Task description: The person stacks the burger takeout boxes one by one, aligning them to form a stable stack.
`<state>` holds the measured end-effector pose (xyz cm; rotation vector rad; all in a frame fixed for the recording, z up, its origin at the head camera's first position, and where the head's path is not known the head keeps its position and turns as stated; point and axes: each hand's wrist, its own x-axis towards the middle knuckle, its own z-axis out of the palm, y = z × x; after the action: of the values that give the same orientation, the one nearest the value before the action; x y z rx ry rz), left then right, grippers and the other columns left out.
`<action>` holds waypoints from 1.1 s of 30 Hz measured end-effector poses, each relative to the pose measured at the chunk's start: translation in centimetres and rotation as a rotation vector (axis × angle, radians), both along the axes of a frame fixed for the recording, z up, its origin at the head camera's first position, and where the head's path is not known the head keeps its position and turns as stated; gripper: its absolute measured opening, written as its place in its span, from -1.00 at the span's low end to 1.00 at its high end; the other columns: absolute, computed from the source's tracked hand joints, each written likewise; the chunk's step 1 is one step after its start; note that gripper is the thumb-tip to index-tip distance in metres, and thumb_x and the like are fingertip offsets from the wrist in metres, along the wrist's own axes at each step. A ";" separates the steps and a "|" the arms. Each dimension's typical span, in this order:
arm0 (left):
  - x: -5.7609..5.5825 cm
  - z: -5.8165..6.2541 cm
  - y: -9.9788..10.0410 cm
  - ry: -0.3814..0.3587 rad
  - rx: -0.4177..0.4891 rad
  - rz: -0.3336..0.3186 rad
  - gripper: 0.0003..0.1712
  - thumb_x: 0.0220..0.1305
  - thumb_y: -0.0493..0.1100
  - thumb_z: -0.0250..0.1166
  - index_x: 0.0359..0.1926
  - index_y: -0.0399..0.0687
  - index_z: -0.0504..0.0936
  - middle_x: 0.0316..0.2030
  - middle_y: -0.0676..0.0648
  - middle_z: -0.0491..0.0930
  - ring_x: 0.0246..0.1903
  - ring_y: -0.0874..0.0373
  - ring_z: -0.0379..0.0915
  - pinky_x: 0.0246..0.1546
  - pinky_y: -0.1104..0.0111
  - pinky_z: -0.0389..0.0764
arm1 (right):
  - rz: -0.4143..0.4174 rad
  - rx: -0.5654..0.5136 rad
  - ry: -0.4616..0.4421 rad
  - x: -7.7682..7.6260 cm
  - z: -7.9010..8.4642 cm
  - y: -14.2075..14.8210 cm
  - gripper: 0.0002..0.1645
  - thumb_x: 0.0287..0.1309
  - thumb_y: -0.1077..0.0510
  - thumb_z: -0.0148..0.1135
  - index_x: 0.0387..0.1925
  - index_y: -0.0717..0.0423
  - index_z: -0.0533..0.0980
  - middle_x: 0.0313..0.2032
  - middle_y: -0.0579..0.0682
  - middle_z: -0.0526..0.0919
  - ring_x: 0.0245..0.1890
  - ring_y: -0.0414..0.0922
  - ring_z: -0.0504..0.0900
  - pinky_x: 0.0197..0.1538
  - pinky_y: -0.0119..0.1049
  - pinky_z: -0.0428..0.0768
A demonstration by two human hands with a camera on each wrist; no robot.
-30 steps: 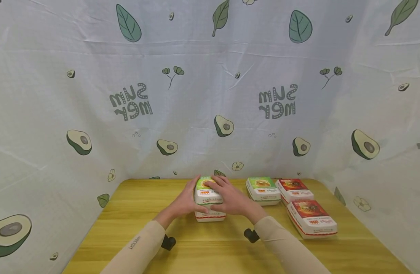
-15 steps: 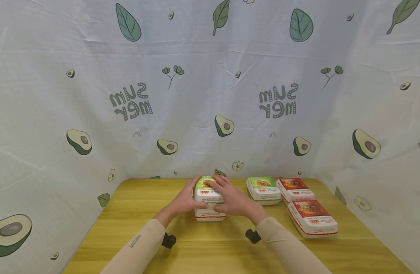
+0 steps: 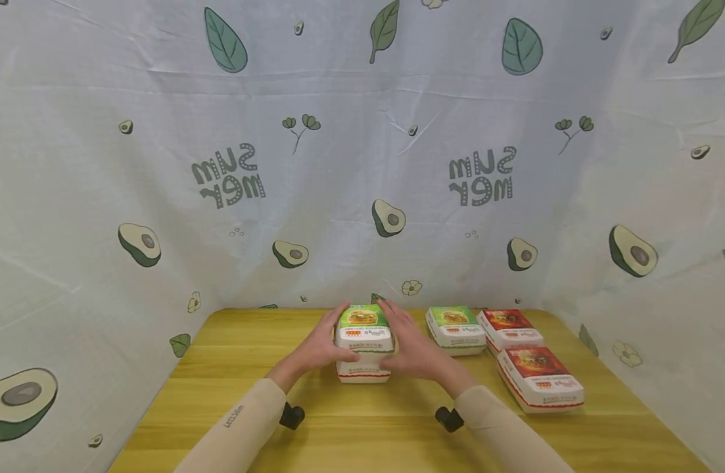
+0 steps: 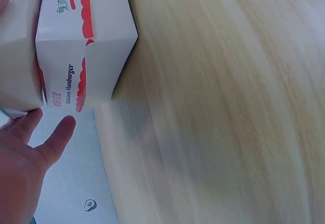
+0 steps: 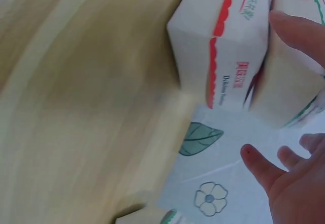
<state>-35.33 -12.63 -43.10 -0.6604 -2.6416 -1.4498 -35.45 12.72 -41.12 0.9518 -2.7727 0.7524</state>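
In the head view, two white hamburger boxes are stacked near the middle of the table. The upper one (image 3: 367,334) has a green burger label; the lower one (image 3: 364,376) carries red scalloped trim. My left hand (image 3: 316,346) holds the upper box at its left side, thumb across the front and fingers reaching along the side. On the other side, my right hand (image 3: 420,349) is spread. Its thumb (image 5: 297,33) lies close at the upper box's front corner in the right wrist view, while its fingers (image 5: 261,165) extend away from the box.
Right of the stack stands another green-labelled box (image 3: 455,330). Beyond it sit two red-labelled boxes, one at the back (image 3: 510,327) and one nearer (image 3: 541,380). A patterned white curtain (image 3: 338,184) hangs behind the wooden table (image 3: 362,433).
My right hand has drawn to the right, its fingers coming off the upper box's lid and spreading, so the green label shows fully. The left hand and the stack have stayed in place.
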 end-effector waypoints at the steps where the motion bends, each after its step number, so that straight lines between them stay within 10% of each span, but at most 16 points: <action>1: 0.0 0.0 0.0 -0.003 -0.002 0.001 0.32 -0.10 0.05 0.62 0.60 0.13 0.01 0.43 -0.18 0.18 0.25 -0.04 0.28 0.29 -0.07 0.34 | -0.016 -0.011 -0.016 0.1 -0.2 0.2 0.50 -0.09 -0.03 0.60 0.62 -0.32 -0.27 0.61 0.02 -0.11 0.57 0.13 -0.05 0.44 0.24 0.20; 24: -0.1 0.0 0.3 -0.007 -0.013 0.001 0.34 -0.10 0.05 0.62 0.60 0.07 0.00 0.43 -0.19 0.17 0.25 -0.05 0.29 0.32 -0.08 0.32 | -0.064 -0.047 -0.119 0.2 -1.4 1.1 0.47 -0.06 0.05 0.61 0.61 -0.35 -0.24 0.57 0.07 0.06 0.50 0.21 0.15 0.34 0.30 0.34; 33: 0.0 0.1 0.4 -0.021 -0.015 0.025 0.35 -0.12 0.05 0.63 0.60 0.13 0.00 0.46 -0.21 0.14 0.28 -0.08 0.27 0.35 -0.10 0.28 | -0.094 0.030 -0.019 0.6 0.1 3.2 0.27 -0.05 -0.04 0.59 0.59 -0.23 0.03 0.47 0.06 0.30 0.45 0.12 0.29 0.41 0.21 0.28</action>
<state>-35.35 -12.25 -43.05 -0.6138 -2.6695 -1.4400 -34.87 15.89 -41.04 0.8163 -2.8297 0.7120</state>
